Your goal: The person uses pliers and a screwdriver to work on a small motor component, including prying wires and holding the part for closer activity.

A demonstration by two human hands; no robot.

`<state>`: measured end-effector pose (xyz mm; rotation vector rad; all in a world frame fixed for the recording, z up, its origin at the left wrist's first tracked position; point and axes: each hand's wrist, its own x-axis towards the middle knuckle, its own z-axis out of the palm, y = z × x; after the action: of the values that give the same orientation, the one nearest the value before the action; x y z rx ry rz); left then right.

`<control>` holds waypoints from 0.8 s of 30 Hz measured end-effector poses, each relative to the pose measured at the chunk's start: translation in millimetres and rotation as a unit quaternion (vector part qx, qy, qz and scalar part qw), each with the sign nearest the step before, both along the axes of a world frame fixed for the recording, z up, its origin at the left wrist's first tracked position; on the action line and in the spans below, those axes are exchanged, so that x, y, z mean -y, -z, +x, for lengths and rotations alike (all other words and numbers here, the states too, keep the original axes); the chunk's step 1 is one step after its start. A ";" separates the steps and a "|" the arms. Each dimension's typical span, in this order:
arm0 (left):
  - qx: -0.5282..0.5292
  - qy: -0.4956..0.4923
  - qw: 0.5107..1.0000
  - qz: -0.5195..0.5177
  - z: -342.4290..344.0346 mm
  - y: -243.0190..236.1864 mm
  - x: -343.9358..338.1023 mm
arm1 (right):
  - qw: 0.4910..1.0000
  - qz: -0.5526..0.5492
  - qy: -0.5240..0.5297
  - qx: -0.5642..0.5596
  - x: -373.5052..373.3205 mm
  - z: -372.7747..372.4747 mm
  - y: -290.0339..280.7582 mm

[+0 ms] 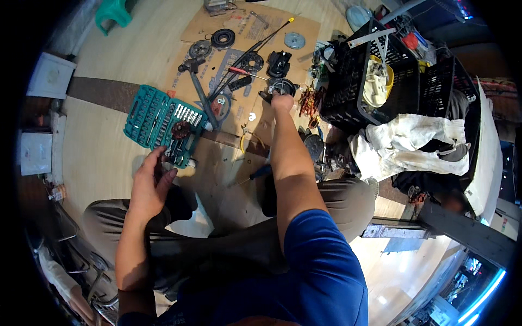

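Blue cloth sleeve (322,242) lies closest; the right hand (283,101) touches a round dark part (282,86), grip unclear; loosely spread left hand (148,190) hovers by a green plastic socket case (144,116).

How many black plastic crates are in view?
2: the nearer crate right of the right hand, and the second crate farther right. Others may be hidden.

You had two hands, left hand (148,186) and right hand (282,102). Counted around you: there was one teal socket case (142,117), one red-handled screwdriver (238,71), one pair of yellow-handled pliers (242,142), two black crates (345,104), one green stool (114,16).
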<state>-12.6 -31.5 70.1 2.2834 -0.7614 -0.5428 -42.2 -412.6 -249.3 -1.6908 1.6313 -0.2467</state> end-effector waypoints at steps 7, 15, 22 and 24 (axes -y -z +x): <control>0.003 0.004 1.000 0.015 4.2 4.1 -1.8 | 0.951 0.136 0.161 0.227 10.2 -5.9 36.9; -0.009 -0.005 1.000 0.029 -0.3 1.9 -1.5 | 0.918 0.177 0.160 0.316 -3.8 -22.9 -2.5; -0.013 0.027 0.999 0.031 -1.4 -1.8 5.1 | 0.879 0.145 0.139 0.432 6.2 -40.5 22.9; -0.006 0.028 0.999 0.036 -1.4 0.2 2.1 | 0.880 0.166 0.135 0.424 4.0 -42.2 18.2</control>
<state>-14.0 -33.5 69.8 2.3295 -0.8135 -0.6185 -84.4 -416.6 -267.5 -0.8735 1.1261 -0.6920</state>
